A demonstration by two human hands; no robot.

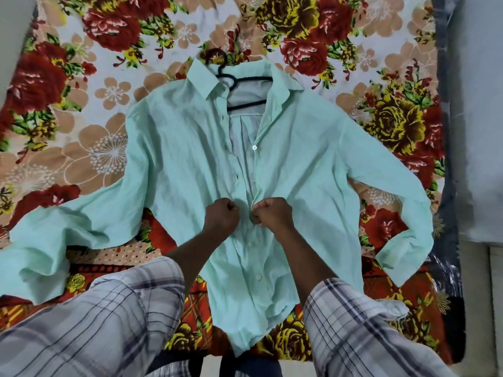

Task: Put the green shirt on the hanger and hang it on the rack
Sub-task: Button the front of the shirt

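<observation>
Shirt: the green shirt [190, 159] is lying face up across the middle of the frame on a floral bedspread [109, 44], its sleeves spreading out toward the left and right edges.

Hanger: the black hanger [253, 78] is sitting inside the shoulders at upper centre, its bars showing through the open neck and its hook poking out above the collar.

Done so far: judging by how things lie, the hanger is already in place. The placket below the hands looks closed, with a couple of pale buttons showing down the lower centre.

Step in hand: the person is probably fastening a button at mid-chest – the front above that point is gaping open, and one loose button [255, 147] is catching the light there.

Left to do: the upper buttons may follow. Lifting the shirt by the hook and hanging it is not yet done, and no rack is showing anywhere in the frame.

Left hand [221, 216]: it is curling tightly, knuckles up, at centre frame, bunching the left edge of the placket.

Right hand [270, 214]: it is curling just as tightly beside the other – almost touching it – and pinching the right edge of the placket between thumb and fingertips.

Arms: plaid sleeves [109, 322] are reaching in from the bottom corners.
</observation>
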